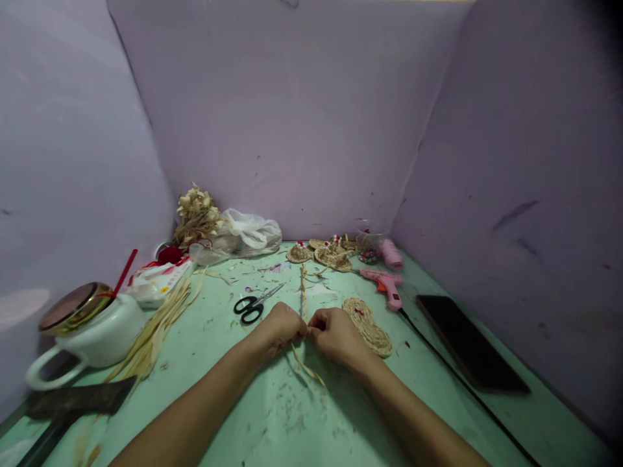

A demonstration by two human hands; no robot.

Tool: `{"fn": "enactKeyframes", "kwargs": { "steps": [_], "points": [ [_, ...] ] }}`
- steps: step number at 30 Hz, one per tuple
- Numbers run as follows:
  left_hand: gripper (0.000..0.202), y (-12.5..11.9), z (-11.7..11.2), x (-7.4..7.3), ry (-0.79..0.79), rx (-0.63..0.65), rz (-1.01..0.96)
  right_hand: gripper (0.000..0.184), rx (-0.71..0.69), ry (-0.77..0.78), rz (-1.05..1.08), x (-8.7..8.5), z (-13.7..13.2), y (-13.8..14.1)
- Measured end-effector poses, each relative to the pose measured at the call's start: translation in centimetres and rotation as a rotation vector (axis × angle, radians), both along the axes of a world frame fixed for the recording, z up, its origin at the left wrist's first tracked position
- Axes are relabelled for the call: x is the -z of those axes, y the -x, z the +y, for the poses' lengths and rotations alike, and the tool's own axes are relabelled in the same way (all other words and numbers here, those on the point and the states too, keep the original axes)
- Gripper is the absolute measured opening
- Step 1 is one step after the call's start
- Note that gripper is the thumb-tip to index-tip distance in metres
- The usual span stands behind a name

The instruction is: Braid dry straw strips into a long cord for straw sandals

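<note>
Seen from where the hands meet, a hammer (80, 397) lies at eight o'clock, close before a white cup (109, 337) at nine; a gold-rimmed pot (73, 308) rests tilted on the cup, a red stick (125, 272) standing beside it; pale strips (156, 334) trail past the cup, their near ends partly behind the hammer head; a red-and-white packet (158, 280) lies towards ten o'clock, its print too small to read; behind it are dried flowers (197, 217) at ten and a plastic bag (253, 230) nearer eleven.

Black-handled scissors (250, 308) lie open at ten o'clock, just beside the left hand (282, 326), whose fingers are curled in, their tips pinching the braid (304, 295); the braid runs along the surface (292, 434) towards twelve, and a loose strand (309, 370) hangs towards six; the right hand (335, 332) meets the left, thumb and forefinger pressed on the braid's near end.

Small woven pieces (333, 259) with red and white beads sit at one o'clock; an oval coil (367, 327) lies at three, close beside the right wrist; a pink glue gun (387, 283) and pink spool (390, 254) are at two; the gun's black cord (467, 383) runs towards four, passing a dark phone (472, 344) at three.
</note>
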State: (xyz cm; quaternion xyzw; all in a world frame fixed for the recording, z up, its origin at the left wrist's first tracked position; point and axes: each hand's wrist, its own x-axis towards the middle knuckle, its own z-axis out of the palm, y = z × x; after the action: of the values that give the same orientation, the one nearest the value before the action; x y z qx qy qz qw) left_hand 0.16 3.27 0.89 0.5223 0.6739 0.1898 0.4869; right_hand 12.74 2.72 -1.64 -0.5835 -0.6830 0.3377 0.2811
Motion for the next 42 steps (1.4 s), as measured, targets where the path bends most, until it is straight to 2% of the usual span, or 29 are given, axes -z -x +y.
{"fn": "enactKeyframes", "kwargs": {
  "steps": [3, 7, 10, 13, 16, 18, 21, 24, 26, 29, 33, 38, 42],
  "points": [
    [0.013, -0.4, -0.3, -0.2, -0.003, -0.015, -0.017, 0.011, 0.053, 0.022, -0.13, -0.8, -0.4, -0.2],
    [0.016, -0.2, -0.3, -0.4, 0.048, -0.004, -0.087, 0.012, 0.071, 0.126, -0.063, -1.1, -1.1, 0.1],
    [0.016, 0.3, 0.0, -0.2, 0.113, 0.025, -0.143, 0.013, 0.05, 0.086, -0.05, -1.1, -1.8, 0.6],
    [0.014, 1.0, 0.3, 0.2, 0.074, 0.084, -0.141, 0.013, -0.018, 0.06, -0.01, -1.2, -2.0, 0.6],
    [0.01, 1.6, 0.8, 0.6, 0.018, 0.165, -0.142, 0.016, -0.107, 0.189, 0.053, -1.2, -1.3, 0.0],
    [0.011, 2.1, 1.2, 0.9, 0.041, 0.214, -0.149, 0.019, -0.047, 0.22, 0.138, -1.1, -0.5, -0.5],
    [0.015, 2.6, 1.6, 1.4, 0.07, 0.277, -0.182, 0.013, 0.104, 0.236, 0.346, -1.2, 0.1, -0.6],
    [0.014, 2.9, 1.8, 1.9, 0.067, 0.303, -0.205, 0.009, 0.043, 0.468, 0.515, -1.5, -0.2, 0.2],
    [0.013, 3.0, 1.9, 2.1, 0.068, 0.307, -0.202, 0.011, 0.007, 0.579, 0.533, -1.7, -0.5, 0.7],
    [0.013, 2.9, 1.9, 2.1, 0.069, 0.305, -0.182, 0.015, 0.035, 0.539, 0.443, -1.5, -0.5, 1.2],
    [0.008, 2.6, 1.4, 0.7, 0.041, 0.299, -0.086, 0.011, 0.121, 0.446, 0.422, -0.8, -0.3, 1.0],
    [0.007, 1.6, -0.3, -2.1, -0.055, 0.304, 0.207, 0.006, 0.122, 0.475, 0.517, -0.2, -0.6, 0.9],
    [0.014, -0.2, -2.2, -2.0, -0.271, 0.359, 0.531, 0.005, 0.131, 0.511, 0.626, 0.0, -0.7, 1.0]
  ]
}}
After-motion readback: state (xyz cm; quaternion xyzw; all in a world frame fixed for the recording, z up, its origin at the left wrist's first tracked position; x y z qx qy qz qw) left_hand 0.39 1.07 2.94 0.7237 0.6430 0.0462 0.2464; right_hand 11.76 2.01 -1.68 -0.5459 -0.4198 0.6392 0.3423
